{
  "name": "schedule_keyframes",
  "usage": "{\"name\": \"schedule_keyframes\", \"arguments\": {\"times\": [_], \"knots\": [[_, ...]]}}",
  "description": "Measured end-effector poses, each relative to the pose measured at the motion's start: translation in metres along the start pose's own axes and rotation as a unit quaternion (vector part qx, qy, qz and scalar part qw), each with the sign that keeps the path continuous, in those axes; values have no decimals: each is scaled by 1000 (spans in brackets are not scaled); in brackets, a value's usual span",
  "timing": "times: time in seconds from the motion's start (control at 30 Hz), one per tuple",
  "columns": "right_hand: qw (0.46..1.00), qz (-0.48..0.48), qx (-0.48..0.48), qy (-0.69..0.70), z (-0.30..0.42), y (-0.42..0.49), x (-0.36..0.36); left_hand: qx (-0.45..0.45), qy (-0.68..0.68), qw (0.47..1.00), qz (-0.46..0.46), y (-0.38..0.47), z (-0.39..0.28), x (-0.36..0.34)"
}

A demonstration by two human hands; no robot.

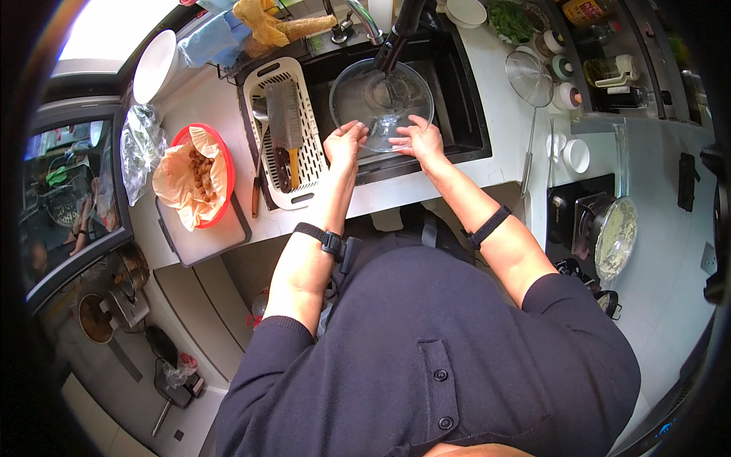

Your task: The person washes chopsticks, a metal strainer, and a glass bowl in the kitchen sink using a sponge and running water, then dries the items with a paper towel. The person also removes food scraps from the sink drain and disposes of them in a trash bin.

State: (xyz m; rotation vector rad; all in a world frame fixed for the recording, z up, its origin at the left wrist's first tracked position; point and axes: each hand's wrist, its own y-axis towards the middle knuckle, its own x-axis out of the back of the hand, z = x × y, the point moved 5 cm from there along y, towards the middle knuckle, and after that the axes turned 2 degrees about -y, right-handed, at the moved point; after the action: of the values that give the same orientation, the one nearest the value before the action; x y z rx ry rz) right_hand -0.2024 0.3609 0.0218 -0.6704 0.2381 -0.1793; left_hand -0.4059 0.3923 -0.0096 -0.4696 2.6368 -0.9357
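A clear glass bowl (381, 105) stands in the black sink (482, 134), under a dark pull-down faucet head (388, 54). My left hand (345, 143) is at the bowl's near left rim, thumb and fingers pinched together there; whether they grip the rim cannot be told. At the near right rim, my right hand (421, 141) has its fingers spread over the edge. Left of the bowl, a cream slotted drain basket (311, 128) holds a cleaver (282, 114), a yellow-handled tool and a metal ladle. Water seems to lie in the bowl.
On the left, a red basket (229, 165) lined with paper holds brown fried pieces, above a cutting board (214, 243). A plastic bag (140, 148) lies beside it. To the right are a wire skimmer (529, 80), white cups (575, 156), a stove and a floury bowl (617, 237).
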Motion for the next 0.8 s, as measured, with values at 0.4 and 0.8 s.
{"name": "schedule_keyframes", "arguments": {"times": [0.4, 0.8], "knots": [[996, -83, -14, 11, -4, -5, 10, -546, 327, 765, -91, -59, -75, -9], [992, -108, 13, -69, 7, 20, 29, -563, 737, 346, 139, -74, -40, -66]]}}
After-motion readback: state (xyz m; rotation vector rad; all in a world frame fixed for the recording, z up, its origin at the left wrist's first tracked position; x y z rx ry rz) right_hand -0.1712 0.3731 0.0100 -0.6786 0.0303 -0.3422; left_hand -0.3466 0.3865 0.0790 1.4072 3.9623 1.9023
